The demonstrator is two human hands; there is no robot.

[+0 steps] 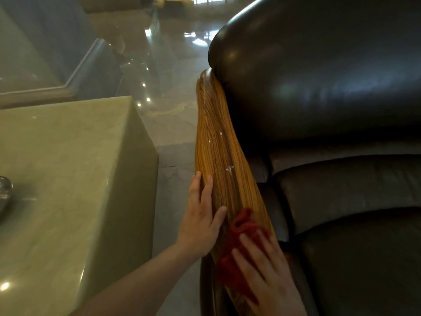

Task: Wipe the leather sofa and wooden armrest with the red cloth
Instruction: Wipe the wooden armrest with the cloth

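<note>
The striped wooden armrest (218,147) runs from the bottom centre up to the dark leather sofa's backrest (319,71). The red cloth (239,229) lies bunched on the near end of the armrest. My right hand (266,274) presses flat on top of the cloth, fingers spread. My left hand (202,215) rests on the armrest's outer left edge, fingers extended along the wood, holding nothing. A few small white specks sit on the wood further up. The sofa's seat cushions (355,201) lie to the right.
A pale green stone side table (68,179) stands left of the armrest, with a narrow floor gap between them. A glass object (4,192) sits at its left edge. Glossy floor (168,94) stretches beyond.
</note>
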